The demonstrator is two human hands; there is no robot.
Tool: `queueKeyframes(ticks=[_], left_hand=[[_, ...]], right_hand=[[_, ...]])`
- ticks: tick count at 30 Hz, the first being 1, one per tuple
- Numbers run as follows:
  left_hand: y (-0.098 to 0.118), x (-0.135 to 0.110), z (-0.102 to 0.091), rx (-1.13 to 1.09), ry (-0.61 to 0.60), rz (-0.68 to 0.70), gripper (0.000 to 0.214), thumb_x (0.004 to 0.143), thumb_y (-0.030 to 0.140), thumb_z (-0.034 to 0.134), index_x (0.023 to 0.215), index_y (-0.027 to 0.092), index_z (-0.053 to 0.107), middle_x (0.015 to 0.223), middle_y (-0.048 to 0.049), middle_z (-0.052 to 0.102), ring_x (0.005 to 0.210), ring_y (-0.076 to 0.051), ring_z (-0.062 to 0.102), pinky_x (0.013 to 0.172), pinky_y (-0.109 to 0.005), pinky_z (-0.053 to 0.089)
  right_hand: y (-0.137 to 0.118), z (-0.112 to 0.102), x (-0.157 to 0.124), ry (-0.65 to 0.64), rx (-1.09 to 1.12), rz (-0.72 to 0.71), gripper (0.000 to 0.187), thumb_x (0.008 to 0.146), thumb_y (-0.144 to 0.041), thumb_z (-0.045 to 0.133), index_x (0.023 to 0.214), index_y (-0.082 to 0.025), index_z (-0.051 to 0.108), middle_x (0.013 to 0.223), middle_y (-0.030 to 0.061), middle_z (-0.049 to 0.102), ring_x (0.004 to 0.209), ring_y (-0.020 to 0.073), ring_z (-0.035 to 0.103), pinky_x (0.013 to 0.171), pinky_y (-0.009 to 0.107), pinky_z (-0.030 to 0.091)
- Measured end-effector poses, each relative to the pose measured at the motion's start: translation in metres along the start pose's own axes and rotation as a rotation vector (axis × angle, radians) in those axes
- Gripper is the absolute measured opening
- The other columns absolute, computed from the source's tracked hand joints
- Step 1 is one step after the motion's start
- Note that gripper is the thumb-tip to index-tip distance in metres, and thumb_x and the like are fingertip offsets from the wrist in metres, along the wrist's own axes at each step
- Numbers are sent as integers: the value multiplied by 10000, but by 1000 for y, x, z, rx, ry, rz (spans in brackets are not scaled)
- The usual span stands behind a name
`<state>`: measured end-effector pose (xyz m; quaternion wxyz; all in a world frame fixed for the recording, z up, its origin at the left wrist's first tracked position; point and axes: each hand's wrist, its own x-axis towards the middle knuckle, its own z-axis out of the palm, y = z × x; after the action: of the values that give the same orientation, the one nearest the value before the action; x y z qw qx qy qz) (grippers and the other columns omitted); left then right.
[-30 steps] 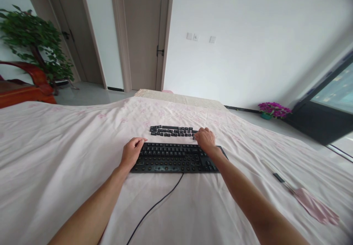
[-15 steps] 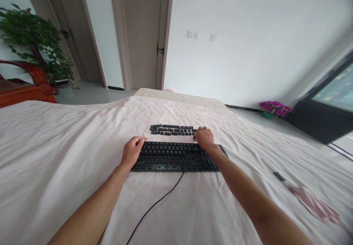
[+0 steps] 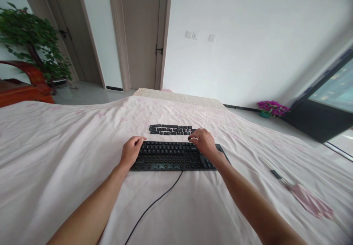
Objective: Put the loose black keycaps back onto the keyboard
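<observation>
A black keyboard lies on a pale pink floral cloth. Behind it, loose black keycaps are laid out in rows. My left hand rests with curled fingers on the keyboard's left end and steadies it. Over the keyboard's upper right part, the fingertips of my right hand pinch a small dark keycap, just in front of the right end of the loose rows.
The keyboard's black cable runs toward me. A pink-headed brush with a dark handle lies at the right. Beyond the cloth are doors, a green plant, red wooden furniture and purple flowers.
My right hand drew back from the right end of the loose keycap rows, a little left and toward me, and now pinches a keycap over the keyboard. The left hand stayed put.
</observation>
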<state>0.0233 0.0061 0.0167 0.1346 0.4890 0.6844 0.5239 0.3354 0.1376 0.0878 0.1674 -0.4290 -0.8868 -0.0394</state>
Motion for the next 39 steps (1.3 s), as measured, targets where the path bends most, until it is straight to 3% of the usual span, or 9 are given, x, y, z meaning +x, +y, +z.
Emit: queueKeyframes(ticks=[8,20,31,39], left_hand=[[0,-1,0,5,8,8,312,851,413,495,919,218,729,1014,-38,737,981,-220,646,899,-305,447],[-1,0,0,8,8,17,313,855,398,484,927,217,729,1022,-35,734,979,-214,644,887,-298,447],[2,-2,-1,16,4,20,321,858,407,477,929,220,729,1020,-37,733,977,-218,643,888,-306,446],[2,-2,-1,13,7,12,313,853,405,481,917,220,726,1019,-36,732,984,-220,642,888,-301,448]], right_hand=[[-27,-7,-43,-95,12,-62,180,882,-329,605,993,-295,741,1003,29,661,952,198,515,831,309,386],[-33,-3,-44,-68,-61,-120,162,893,-305,591,956,-299,741,989,29,648,938,204,493,825,320,360],[-39,-4,-44,-122,-139,-163,217,925,-293,530,909,-282,746,974,57,647,921,214,487,775,340,336],[-47,0,-62,-89,-185,-169,291,901,-141,472,1103,-241,656,1047,78,600,953,216,470,789,338,333]])
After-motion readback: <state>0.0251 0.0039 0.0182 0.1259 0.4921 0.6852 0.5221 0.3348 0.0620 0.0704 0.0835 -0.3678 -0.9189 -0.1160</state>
